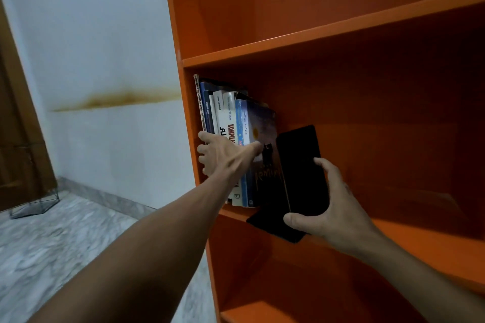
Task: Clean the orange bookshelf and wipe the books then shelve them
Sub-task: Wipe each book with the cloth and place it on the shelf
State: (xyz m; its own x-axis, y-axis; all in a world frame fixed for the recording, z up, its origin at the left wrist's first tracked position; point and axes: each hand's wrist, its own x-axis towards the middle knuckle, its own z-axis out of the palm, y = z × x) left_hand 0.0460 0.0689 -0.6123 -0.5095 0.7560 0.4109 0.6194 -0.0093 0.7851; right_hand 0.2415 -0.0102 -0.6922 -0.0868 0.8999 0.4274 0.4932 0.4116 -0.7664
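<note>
An orange bookshelf [288, 46] fills the right side of the view. On its middle shelf, several books [231, 118] stand upright against the left wall. My left hand [223, 155] presses against their spines, thumb across the dark cover of the outermost book [265, 123]. Right beside that row stands a black bookend [299, 165], its flat foot sticking out over the shelf's front edge. My right hand [328, 207] grips the bookend's upright plate, fingers on its right edge and thumb at its lower front.
The shelf to the right of the bookend is bare orange board [393, 233]. The shelves above and below hold nothing in view. At left are a white wall [105, 60] with a brown stain, a marble floor [65, 244] and a wire-frame object [34, 204].
</note>
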